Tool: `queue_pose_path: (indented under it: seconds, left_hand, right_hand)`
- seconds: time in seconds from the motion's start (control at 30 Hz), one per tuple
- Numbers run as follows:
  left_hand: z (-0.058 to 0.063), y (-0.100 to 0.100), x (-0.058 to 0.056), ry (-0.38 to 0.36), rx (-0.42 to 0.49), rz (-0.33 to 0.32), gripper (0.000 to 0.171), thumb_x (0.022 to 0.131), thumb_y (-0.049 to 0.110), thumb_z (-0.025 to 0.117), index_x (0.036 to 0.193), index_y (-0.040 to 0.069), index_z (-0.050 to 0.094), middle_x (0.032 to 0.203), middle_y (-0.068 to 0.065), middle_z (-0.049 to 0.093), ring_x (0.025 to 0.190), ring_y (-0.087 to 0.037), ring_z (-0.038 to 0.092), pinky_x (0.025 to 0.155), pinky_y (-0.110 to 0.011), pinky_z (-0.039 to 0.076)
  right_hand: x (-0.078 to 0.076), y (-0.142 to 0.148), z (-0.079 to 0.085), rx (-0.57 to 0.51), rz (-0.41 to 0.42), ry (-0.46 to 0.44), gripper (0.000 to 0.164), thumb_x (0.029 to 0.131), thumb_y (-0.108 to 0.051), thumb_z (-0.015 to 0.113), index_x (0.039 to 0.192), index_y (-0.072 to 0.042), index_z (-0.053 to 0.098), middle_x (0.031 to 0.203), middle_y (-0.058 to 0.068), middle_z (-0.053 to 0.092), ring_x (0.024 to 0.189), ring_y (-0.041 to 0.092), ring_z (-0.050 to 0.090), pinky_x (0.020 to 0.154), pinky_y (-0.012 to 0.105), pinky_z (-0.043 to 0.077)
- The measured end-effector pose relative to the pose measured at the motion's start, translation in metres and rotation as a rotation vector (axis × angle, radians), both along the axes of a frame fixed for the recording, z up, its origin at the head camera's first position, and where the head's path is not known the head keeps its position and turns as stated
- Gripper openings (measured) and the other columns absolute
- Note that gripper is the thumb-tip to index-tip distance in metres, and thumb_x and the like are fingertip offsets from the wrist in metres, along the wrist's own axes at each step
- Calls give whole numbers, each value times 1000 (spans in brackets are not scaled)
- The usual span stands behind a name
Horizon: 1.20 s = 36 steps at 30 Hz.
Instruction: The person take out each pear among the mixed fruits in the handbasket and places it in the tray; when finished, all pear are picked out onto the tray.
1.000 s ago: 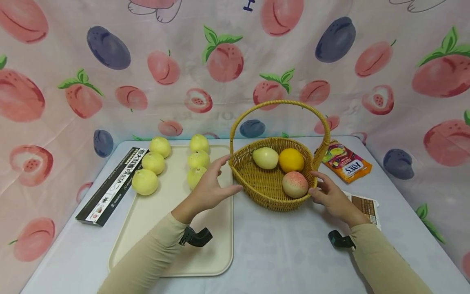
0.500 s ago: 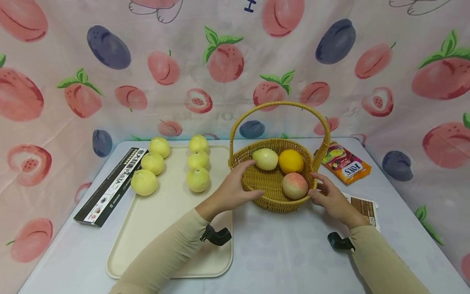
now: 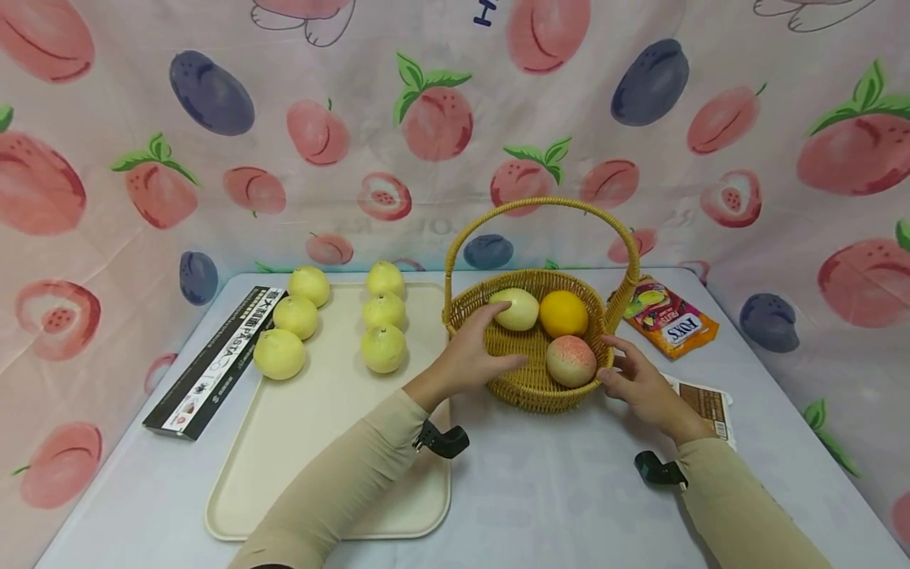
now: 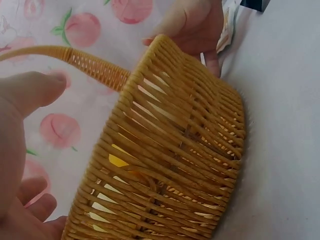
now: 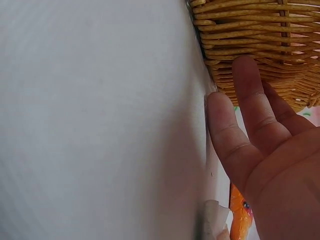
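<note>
My left hand (image 3: 475, 352) reaches over the front left rim of the wicker basket (image 3: 540, 401), its thumb and fingers spread apart with nothing between them. In the head view its fingertips overlap the pale yellow-green fruit (image 3: 522, 310) in the basket. Beside that fruit lie an orange (image 3: 563, 314) and a pinkish peach (image 3: 571, 361). At the right end of the basket my right hand (image 3: 643, 387) touches the rim. The right wrist view shows its fingers (image 5: 250, 92) stretched out against the outer wicker wall.
A cream tray (image 3: 320, 458) on the left bears several yellow round fruits (image 3: 384, 348). Beside it lies a black pasta box (image 3: 213, 363). An orange FOX'S packet (image 3: 668, 316) and a brown-and-white packet (image 3: 707, 403) lie to the right. The tall basket handle (image 3: 540, 201) arches up.
My left hand has moved right, from beside the basket's left rim to over its inside. The right hand stays at the right rim, and the fruits have not moved.
</note>
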<state>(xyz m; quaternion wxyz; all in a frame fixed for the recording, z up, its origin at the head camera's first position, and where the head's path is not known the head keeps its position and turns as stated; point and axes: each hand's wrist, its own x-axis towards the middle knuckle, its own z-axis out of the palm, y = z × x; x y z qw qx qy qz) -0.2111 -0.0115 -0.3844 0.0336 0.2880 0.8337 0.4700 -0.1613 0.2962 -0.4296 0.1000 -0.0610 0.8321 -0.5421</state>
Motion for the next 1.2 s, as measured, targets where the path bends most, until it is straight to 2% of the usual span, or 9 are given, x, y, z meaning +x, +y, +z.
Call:
queue_pose_path:
  seconds: [0.27,0.5,0.6,0.8,0.97,1.2]
  left_hand:
    - [-1,8,-17,15,-15,37,82,88,32,78,153,5,36,154,-13,38,140,-30,37,112,-47,33]
    - [-2,12,-33,45,-3,57,77,89,23,77,151,1,37,152,-16,40,137,-35,40,108,-47,38]
    - [-2,13,-38,50,-17,69,76,89,23,76,151,1,37,153,-16,38,138,-33,39,107,-46,40]
    - [-1,13,-46,11,-35,97,80,90,29,76,153,4,35,154,-12,38,141,-27,36,107,-43,41]
    - [1,13,-52,-33,-60,129,81,90,35,75,155,10,34,156,-8,37,142,-26,33,107,-44,40]
    - [0,13,-58,-82,-93,132,82,91,37,74,157,13,31,158,-6,32,143,-26,29,109,-47,37]
  right_hand:
    - [-1,1,-1,3,7,14,67,107,-30,51,159,-10,15,154,36,21,133,55,37,96,56,49]
    - [-1,1,0,10,9,14,67,107,-31,51,159,-10,14,155,35,21,133,55,37,96,57,48]
    - [-1,1,-1,11,10,19,67,107,-30,51,159,-10,15,153,37,22,131,55,39,96,55,49]
    - [-2,1,-3,6,7,22,65,107,-28,50,159,-9,15,152,38,24,129,54,41,94,55,50]
    - [-2,1,-1,10,5,17,66,107,-29,50,159,-10,15,152,38,23,130,55,40,95,56,49]
    - [-1,1,0,6,3,7,68,106,-31,51,160,-11,14,153,36,23,130,54,41,95,54,50]
